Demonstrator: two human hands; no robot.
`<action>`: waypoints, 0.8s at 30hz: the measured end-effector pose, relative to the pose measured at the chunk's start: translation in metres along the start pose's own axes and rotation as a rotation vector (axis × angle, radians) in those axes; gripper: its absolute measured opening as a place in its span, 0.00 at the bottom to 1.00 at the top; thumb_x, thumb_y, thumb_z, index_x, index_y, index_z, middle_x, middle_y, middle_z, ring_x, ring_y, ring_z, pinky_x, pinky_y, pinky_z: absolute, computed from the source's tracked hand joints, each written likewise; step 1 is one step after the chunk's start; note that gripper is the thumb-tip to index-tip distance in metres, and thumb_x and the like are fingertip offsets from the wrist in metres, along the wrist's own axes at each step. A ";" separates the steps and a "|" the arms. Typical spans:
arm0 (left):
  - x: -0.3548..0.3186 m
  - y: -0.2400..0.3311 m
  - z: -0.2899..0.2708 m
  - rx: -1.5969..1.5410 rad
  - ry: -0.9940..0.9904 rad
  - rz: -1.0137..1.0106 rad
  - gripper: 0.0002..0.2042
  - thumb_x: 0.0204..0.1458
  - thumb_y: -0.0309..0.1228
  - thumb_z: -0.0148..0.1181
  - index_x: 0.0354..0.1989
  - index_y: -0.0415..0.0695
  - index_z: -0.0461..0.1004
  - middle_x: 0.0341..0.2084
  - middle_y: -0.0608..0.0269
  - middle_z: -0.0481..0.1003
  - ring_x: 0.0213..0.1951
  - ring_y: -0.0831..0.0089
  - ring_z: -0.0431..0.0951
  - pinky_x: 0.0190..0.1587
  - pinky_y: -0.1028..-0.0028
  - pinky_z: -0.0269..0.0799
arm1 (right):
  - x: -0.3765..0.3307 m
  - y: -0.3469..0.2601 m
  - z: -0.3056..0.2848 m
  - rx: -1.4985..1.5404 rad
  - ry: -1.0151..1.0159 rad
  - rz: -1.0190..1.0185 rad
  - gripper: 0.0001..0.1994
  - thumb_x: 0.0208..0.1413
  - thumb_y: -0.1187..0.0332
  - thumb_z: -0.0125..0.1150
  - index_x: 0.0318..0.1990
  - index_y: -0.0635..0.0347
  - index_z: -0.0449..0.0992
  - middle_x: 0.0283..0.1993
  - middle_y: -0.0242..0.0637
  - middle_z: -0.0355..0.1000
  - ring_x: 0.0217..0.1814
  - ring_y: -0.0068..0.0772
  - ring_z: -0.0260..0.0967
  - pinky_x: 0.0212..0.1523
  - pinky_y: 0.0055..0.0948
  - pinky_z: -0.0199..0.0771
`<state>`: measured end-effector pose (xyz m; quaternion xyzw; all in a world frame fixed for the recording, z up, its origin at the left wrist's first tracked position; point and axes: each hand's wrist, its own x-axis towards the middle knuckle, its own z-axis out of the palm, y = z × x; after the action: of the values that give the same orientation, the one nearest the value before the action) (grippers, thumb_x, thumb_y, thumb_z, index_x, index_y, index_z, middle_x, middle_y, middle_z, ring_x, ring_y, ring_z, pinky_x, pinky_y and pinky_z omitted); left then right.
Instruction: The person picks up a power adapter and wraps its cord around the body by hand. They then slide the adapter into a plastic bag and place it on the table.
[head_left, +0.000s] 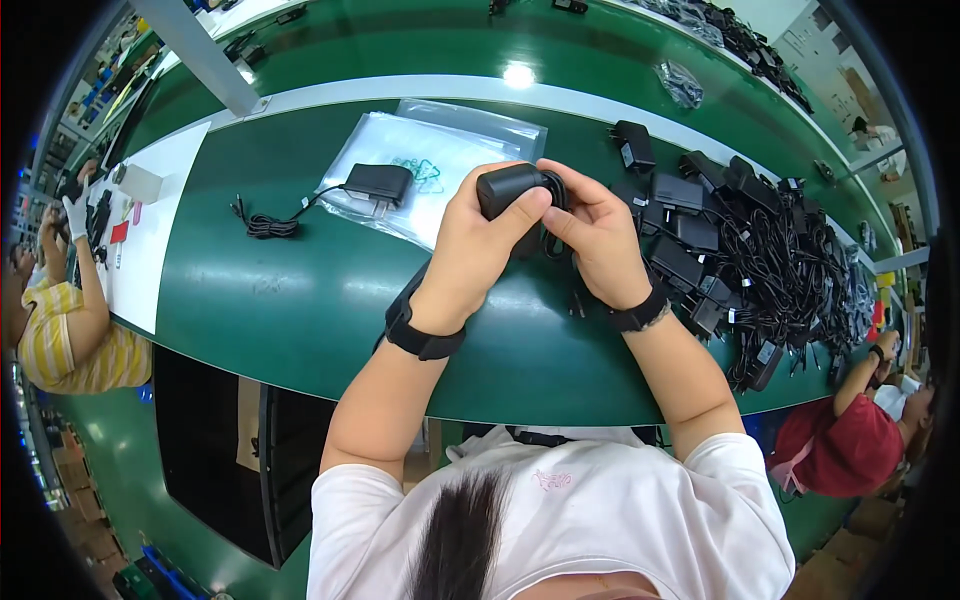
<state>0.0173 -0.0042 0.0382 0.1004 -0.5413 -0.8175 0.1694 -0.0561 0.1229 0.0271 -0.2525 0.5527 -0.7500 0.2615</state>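
My left hand [478, 222] is closed round a black power adapter [508, 188], held above the green table. Against the adapter's right side, my right hand [600, 228] grips its bundled black cable [553, 205]. The thumbs of both hands almost meet over the coil, and loose cable ends hang below the right hand. Left of my hands, another power adapter [378, 182] lies on clear plastic bags [385, 135], its prongs showing. Its cable [272, 226] lies bundled on the table. A big heap of black adapters and cables [770, 240] spreads just right of my right hand.
The green table [290, 320] has a white board [150, 235] at its left end. A person in yellow stripes [75, 335] works on the left, another in red [845, 440] on the right. A grey post [200, 55] rises at the back left. A black bin [215, 450] stands below the table.
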 end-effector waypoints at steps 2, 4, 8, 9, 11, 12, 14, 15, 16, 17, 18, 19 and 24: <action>0.000 -0.003 0.003 -0.084 0.030 -0.046 0.18 0.48 0.31 0.61 0.44 0.36 0.66 0.35 0.64 0.70 0.35 0.79 0.70 0.37 0.80 0.69 | 0.000 0.002 0.001 0.017 -0.006 -0.032 0.23 0.50 0.82 0.52 0.56 0.66 0.62 0.52 0.36 0.64 0.54 0.25 0.61 0.55 0.24 0.60; -0.002 -0.005 0.005 -0.024 0.044 0.011 0.18 0.48 0.32 0.61 0.44 0.36 0.66 0.35 0.63 0.70 0.35 0.79 0.70 0.38 0.80 0.69 | 0.000 0.004 0.000 0.032 -0.011 -0.068 0.23 0.51 0.82 0.51 0.57 0.66 0.62 0.53 0.36 0.63 0.54 0.25 0.60 0.56 0.24 0.59; 0.002 -0.007 0.001 0.002 0.021 0.016 0.19 0.46 0.29 0.62 0.44 0.37 0.65 0.36 0.63 0.70 0.36 0.79 0.70 0.39 0.79 0.69 | -0.002 0.011 -0.001 -0.221 -0.093 -0.219 0.26 0.52 0.83 0.48 0.60 0.64 0.57 0.59 0.37 0.57 0.58 0.26 0.56 0.58 0.24 0.56; 0.005 -0.007 0.002 -0.065 -0.012 -0.046 0.19 0.44 0.26 0.63 0.44 0.37 0.65 0.36 0.62 0.70 0.37 0.78 0.71 0.39 0.79 0.69 | -0.002 0.011 -0.003 -0.202 -0.116 -0.205 0.27 0.52 0.83 0.46 0.61 0.63 0.55 0.60 0.37 0.55 0.60 0.26 0.55 0.59 0.25 0.54; 0.005 -0.013 0.003 -0.047 0.021 -0.023 0.20 0.42 0.24 0.64 0.44 0.37 0.66 0.36 0.62 0.70 0.37 0.78 0.71 0.40 0.79 0.69 | 0.003 0.015 -0.003 -0.415 -0.145 -0.344 0.32 0.47 0.85 0.46 0.63 0.62 0.52 0.67 0.39 0.45 0.71 0.33 0.33 0.65 0.29 0.38; 0.005 -0.019 0.005 -0.033 0.057 -0.002 0.21 0.39 0.21 0.65 0.44 0.37 0.66 0.36 0.62 0.71 0.37 0.77 0.71 0.40 0.79 0.69 | 0.004 0.015 -0.003 -0.361 -0.182 -0.291 0.33 0.45 0.85 0.47 0.63 0.61 0.51 0.69 0.38 0.41 0.72 0.34 0.27 0.66 0.29 0.33; 0.006 -0.023 0.007 -0.023 0.144 0.036 0.22 0.36 0.18 0.65 0.43 0.37 0.67 0.36 0.61 0.71 0.36 0.75 0.73 0.39 0.77 0.71 | 0.003 0.016 -0.001 -0.278 -0.236 -0.241 0.38 0.41 0.85 0.49 0.64 0.60 0.48 0.70 0.36 0.35 0.72 0.35 0.18 0.66 0.31 0.24; 0.006 -0.025 0.005 0.022 0.177 0.072 0.21 0.35 0.18 0.65 0.42 0.37 0.67 0.36 0.61 0.72 0.36 0.75 0.73 0.39 0.76 0.71 | 0.001 0.016 0.003 -0.273 -0.234 -0.264 0.38 0.42 0.84 0.50 0.65 0.60 0.47 0.70 0.37 0.35 0.72 0.36 0.18 0.66 0.33 0.25; 0.005 -0.021 0.004 0.062 0.187 0.148 0.21 0.35 0.19 0.65 0.41 0.37 0.68 0.35 0.60 0.72 0.35 0.75 0.73 0.38 0.76 0.72 | -0.001 0.012 0.007 -0.296 -0.215 -0.272 0.38 0.42 0.83 0.51 0.65 0.60 0.46 0.70 0.38 0.34 0.72 0.36 0.16 0.66 0.34 0.23; 0.005 -0.017 0.006 0.136 0.215 0.197 0.20 0.35 0.18 0.65 0.41 0.38 0.68 0.35 0.59 0.72 0.34 0.75 0.73 0.38 0.76 0.72 | -0.003 0.007 0.011 -0.318 -0.197 -0.280 0.38 0.42 0.82 0.51 0.65 0.59 0.46 0.71 0.38 0.32 0.72 0.36 0.15 0.66 0.35 0.22; 0.004 -0.012 0.006 0.267 0.253 0.376 0.20 0.36 0.18 0.64 0.41 0.38 0.68 0.35 0.59 0.72 0.35 0.75 0.74 0.37 0.76 0.72 | -0.007 0.009 0.018 -0.549 -0.040 -0.500 0.31 0.47 0.79 0.53 0.62 0.61 0.54 0.67 0.43 0.45 0.71 0.38 0.36 0.64 0.34 0.40; 0.003 -0.007 0.005 0.399 0.291 0.556 0.20 0.36 0.17 0.64 0.41 0.38 0.68 0.35 0.59 0.72 0.35 0.75 0.74 0.37 0.76 0.72 | -0.011 0.006 0.020 -0.548 -0.038 -0.501 0.31 0.47 0.79 0.53 0.62 0.61 0.54 0.67 0.43 0.45 0.71 0.38 0.36 0.64 0.34 0.40; -0.008 -0.001 -0.011 0.635 0.249 0.916 0.20 0.33 0.19 0.66 0.40 0.39 0.70 0.37 0.54 0.74 0.38 0.66 0.76 0.41 0.71 0.72 | -0.003 -0.007 0.002 0.566 -0.140 0.519 0.15 0.59 0.60 0.47 0.43 0.64 0.69 0.38 0.36 0.72 0.37 0.27 0.70 0.42 0.25 0.69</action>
<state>0.0280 -0.0097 0.0325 -0.0028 -0.7247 -0.4399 0.5304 -0.0534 0.1255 0.0343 -0.0725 0.3501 -0.7628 0.5388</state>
